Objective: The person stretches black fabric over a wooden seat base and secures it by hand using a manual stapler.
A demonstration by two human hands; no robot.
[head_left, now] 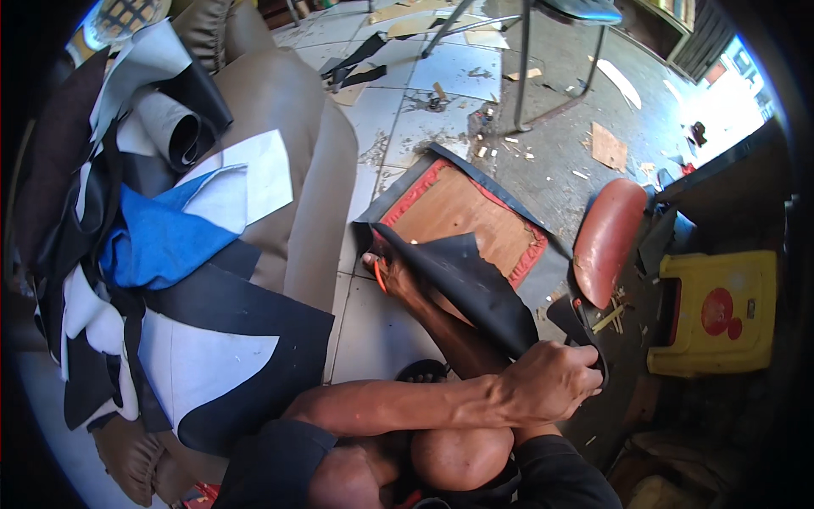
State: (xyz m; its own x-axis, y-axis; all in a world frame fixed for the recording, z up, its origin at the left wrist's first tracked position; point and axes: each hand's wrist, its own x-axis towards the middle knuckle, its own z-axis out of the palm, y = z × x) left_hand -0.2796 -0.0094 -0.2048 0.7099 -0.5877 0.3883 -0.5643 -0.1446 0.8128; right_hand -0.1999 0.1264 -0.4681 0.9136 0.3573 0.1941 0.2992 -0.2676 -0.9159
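Note:
My forearms cross over my knees. My left hand (555, 382), reaching to the right, is closed in a fist on the edge of a black leatherette sheet (475, 284). My right hand (386, 267) passes under my left arm to the far left. Its fingers are closed around scissors with an orange handle (379, 276); the blades are hidden under the sheet. The sheet is lifted and folded over a square wooden seat panel (437, 208). Red padding shows around the wood, and black covering lies along the panel's outer edges.
A brown sofa (326, 195) on the left bears black and white leatherette pieces and a blue cloth (170, 237). On the right are a red curved pad (609, 242) and a yellow plastic stool (721, 314). A metal-legged chair (585, 13) stands beyond; scraps litter the floor.

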